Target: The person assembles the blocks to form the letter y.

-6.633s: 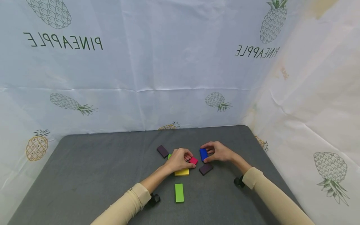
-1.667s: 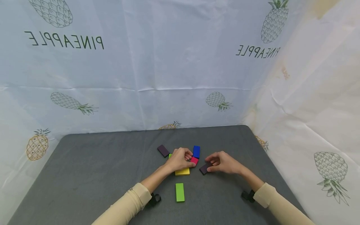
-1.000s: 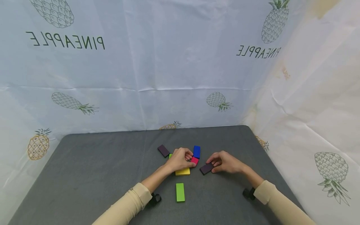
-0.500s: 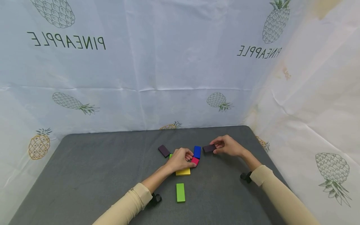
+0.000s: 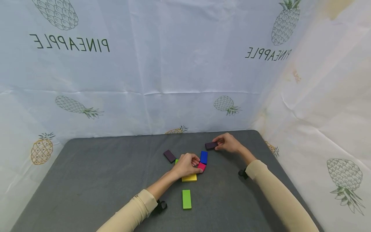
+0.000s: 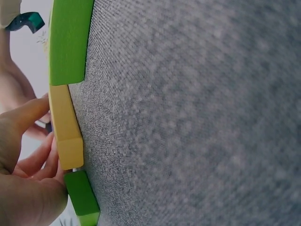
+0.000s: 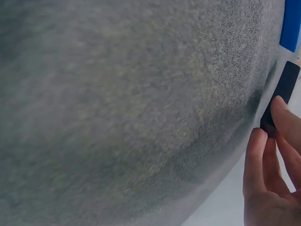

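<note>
My right hand (image 5: 229,142) pinches a dark purple block (image 5: 211,146) by one end, between thumb and fingers. In the right wrist view the dark block (image 7: 285,87) seems raised a little off the cloth, with a blue block (image 7: 290,26) beyond it. My left hand (image 5: 185,166) holds a small red block (image 5: 201,166) with thumb and fingertips. The blue block (image 5: 204,157) stands against the red one's far side. Under the left hand lies a yellow block (image 5: 189,178). A green block (image 5: 176,161) is mostly hidden behind that hand.
Another dark block (image 5: 169,156) lies left of the left hand. Nearer the front, a separate light green block (image 5: 186,199) lies on the grey table (image 5: 101,180). A pineapple-print cloth (image 5: 174,71) hangs behind the table's far edge.
The blue block was set against the red one. My right hand then took the dark block from the right of the red block and carried it away from me, past the blue block.
</note>
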